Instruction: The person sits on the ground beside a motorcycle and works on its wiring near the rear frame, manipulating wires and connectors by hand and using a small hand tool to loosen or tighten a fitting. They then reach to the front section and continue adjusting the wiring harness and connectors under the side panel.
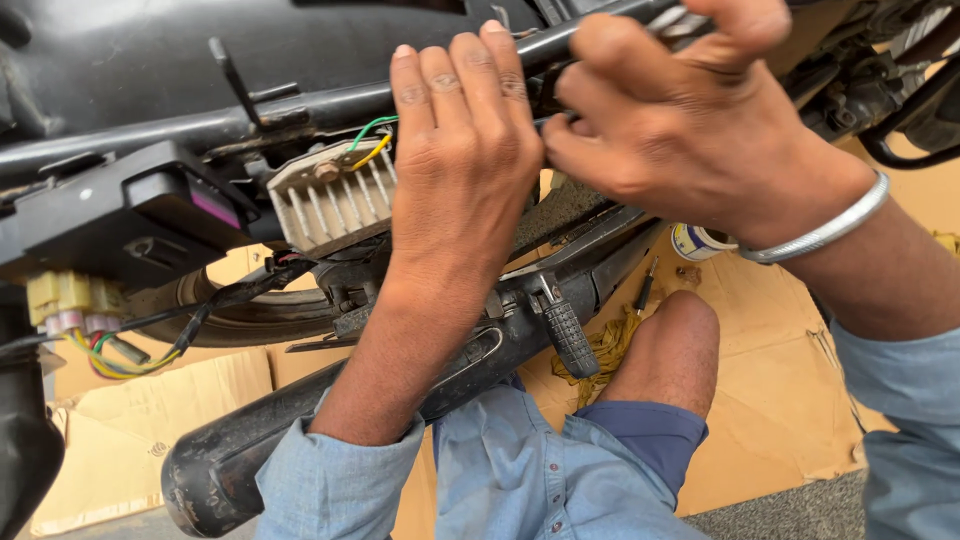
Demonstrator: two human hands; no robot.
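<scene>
My left hand (462,150) is raised flat against the black frame tube (150,135) of a motorcycle, fingers together and pointing up, covering whatever lies behind it. My right hand (680,110), a silver bangle on its wrist, is curled beside it with fingertips pinched on something small and hidden near the frame. Just left of my left hand sits a finned grey metal unit (325,205) with green and yellow wires (372,138).
A black exhaust pipe (240,450) runs diagonally below, with a ribbed footpeg (568,335). Yellow connectors and wires (75,315) hang at left. Cardboard (780,390) covers the ground, with a screwdriver (645,290), a small tin (697,243) and my knee (670,345).
</scene>
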